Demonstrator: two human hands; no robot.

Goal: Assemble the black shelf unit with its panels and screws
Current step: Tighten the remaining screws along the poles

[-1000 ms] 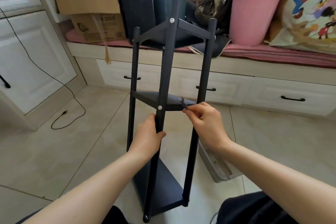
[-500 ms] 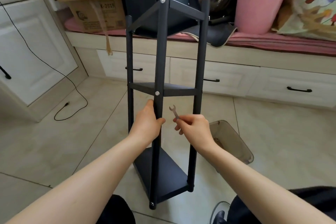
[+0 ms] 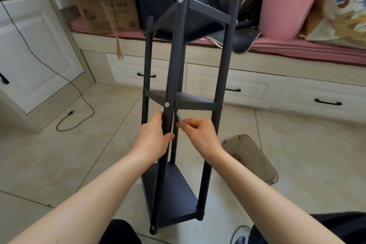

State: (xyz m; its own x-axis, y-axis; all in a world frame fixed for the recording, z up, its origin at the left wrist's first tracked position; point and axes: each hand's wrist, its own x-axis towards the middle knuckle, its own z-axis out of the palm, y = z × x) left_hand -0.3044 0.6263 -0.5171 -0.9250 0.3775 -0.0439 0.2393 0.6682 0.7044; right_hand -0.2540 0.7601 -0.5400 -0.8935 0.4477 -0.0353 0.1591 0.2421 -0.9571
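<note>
Left hand grips the front post of the black three-tier metal shelf unit, upright on the tiled floor. Right hand pinches a small silver wrench, apparently under the middle panel. Clear plastic bin at four o'clock.

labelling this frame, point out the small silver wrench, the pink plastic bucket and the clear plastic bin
small silver wrench [image 3: 179,116], head view, its shaft
pink plastic bucket [image 3: 285,6], head view, its side wall
clear plastic bin [image 3: 263,164], head view, its side wall

Bare forearms, no sleeves; black trousers over both knees; dark shoe.
</note>
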